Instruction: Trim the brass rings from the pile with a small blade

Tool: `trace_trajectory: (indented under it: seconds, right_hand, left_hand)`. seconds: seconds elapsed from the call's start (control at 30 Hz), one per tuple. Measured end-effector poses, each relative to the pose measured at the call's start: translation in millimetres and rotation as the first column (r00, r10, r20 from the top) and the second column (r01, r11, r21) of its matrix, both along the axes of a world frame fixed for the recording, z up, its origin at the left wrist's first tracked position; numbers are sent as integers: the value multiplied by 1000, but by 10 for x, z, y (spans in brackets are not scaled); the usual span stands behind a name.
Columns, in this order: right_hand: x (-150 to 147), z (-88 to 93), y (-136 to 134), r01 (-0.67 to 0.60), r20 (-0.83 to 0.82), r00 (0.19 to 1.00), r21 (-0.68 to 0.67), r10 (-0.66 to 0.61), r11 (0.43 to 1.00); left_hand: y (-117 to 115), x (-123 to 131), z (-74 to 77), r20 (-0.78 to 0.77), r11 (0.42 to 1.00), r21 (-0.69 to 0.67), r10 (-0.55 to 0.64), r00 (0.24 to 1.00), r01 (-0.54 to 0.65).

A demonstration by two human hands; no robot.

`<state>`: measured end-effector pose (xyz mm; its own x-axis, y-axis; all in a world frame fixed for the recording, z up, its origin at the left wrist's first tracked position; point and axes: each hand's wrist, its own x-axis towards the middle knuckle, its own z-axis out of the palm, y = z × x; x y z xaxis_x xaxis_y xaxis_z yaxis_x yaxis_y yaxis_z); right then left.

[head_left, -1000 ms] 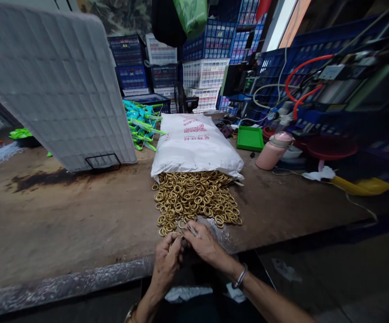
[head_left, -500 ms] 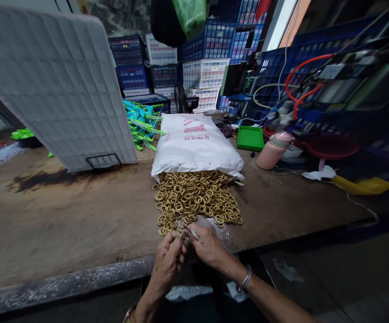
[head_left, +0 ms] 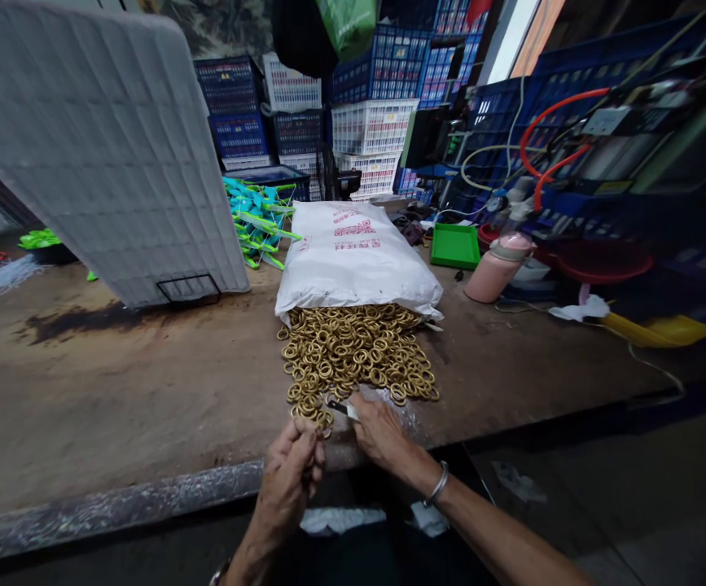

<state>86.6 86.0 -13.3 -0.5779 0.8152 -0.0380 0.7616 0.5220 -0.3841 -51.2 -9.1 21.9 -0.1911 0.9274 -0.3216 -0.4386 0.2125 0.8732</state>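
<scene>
A heap of gold-coloured rings (head_left: 353, 350) spreads from the open mouth of a white printed sack (head_left: 358, 260) on the workbench. At the near edge of the heap, my left hand (head_left: 295, 464) is closed in a pinch on a gold ring, mostly covered by the fingers; other rings lie against the fingertips. My right hand (head_left: 383, 435) grips a small knife (head_left: 341, 408) with a dark blade and a pale, wrapped-looking handle. Its blade points left over the front rings, apart from my left fingers.
A tall grey-white ribbed panel (head_left: 102, 163) stands at left on the workbench (head_left: 145, 407). Behind it are green-and-teal plastic parts (head_left: 260, 224). To the right are a green tray (head_left: 455, 246), a pink bottle (head_left: 496, 268) and a machine with red hoses (head_left: 536, 134). Stacked crates (head_left: 374, 126) fill the back.
My hands have drawn apart: the left moved left and down, the right slightly right. The knife's blade now shows clear of the left fingers.
</scene>
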Motion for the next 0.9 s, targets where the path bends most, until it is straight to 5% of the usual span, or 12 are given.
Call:
trace_trajectory:
  seconds: [0.13,0.37,0.9]
  right_hand:
    - [-110,59,-49,-6,-97,995,-25,4,1000]
    - [-249,0,-100,-16,-65,998,-29,14,999]
    - [-131,-8,105,43,37,998,19,-44,999]
  left_hand:
    - [3,-186,-53,198,993,-9,115,973,-116]
    - [-39,-343,-164,256,980,-35,198,946,-195]
    - [18,-291,-240,403,977,-79,213,890,-198]
